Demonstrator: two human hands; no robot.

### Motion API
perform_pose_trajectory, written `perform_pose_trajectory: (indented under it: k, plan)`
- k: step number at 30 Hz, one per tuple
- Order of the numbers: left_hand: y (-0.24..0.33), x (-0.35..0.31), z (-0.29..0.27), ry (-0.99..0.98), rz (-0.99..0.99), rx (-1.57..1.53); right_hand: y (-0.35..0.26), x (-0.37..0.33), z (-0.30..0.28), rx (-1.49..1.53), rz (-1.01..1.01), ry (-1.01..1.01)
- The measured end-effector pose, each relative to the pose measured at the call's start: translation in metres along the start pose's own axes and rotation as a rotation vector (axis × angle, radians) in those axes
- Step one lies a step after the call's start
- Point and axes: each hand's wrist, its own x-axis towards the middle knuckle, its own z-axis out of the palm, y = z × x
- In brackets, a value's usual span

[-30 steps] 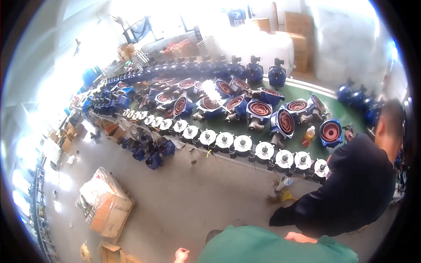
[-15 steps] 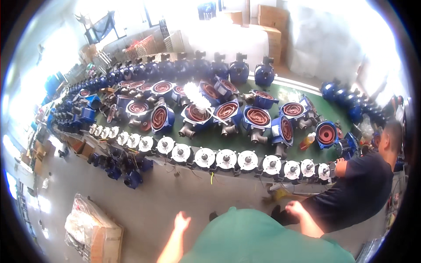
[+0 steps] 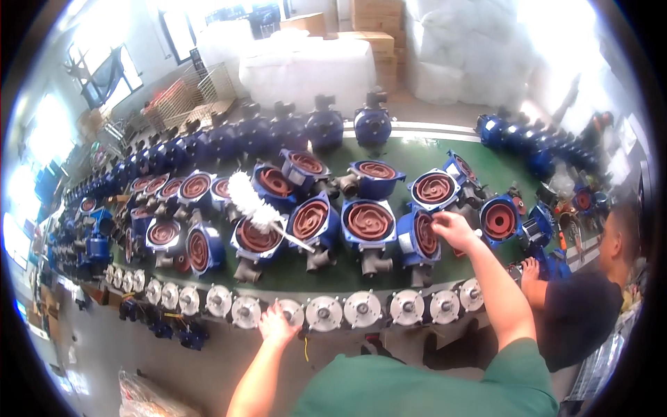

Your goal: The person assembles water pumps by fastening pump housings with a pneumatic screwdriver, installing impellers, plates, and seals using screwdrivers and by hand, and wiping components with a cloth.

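My left hand (image 3: 276, 324) rests at the near table edge, fingers spread against a silver motor flange (image 3: 294, 313) with a central shaft. My right hand (image 3: 453, 229) is at the right rim of a tilted blue pump housing (image 3: 423, 235) with a red impeller inside. Its fingers are bent together; what they hold, if anything, is hidden. A similar blue housing (image 3: 499, 221) stands just right of that hand. Left of it, another housing (image 3: 368, 221) lies with its red impeller facing up. A fluffy white duster (image 3: 253, 203) lies across the housings in the middle.
More silver flanges (image 3: 362, 309) line the near edge of the green table (image 3: 309, 279). Blue pumps (image 3: 373, 125) stand along the far edge. A co-worker (image 3: 580, 306) in a dark shirt works close by on my right. A plastic-wrapped box (image 3: 149, 396) is on the floor at lower left.
Both hands have moved forward from near my body, the left to a flange and the right over the housings. The view has shifted right and closer; the bottle near the right housing is now covered.
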Motion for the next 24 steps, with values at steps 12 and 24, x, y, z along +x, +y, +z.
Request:
perform_pose_trajectory:
  k: [12, 24]
  plan:
    - [0.031, 0.019, 0.022, 0.014, -0.160, 0.100, 0.055, 0.361, 0.002, -0.670, -0.001, 0.047]
    - [0.026, 0.024, 0.022, 0.228, 0.011, -0.041, 0.067, 0.534, 0.026, -0.360, 0.100, 0.323]
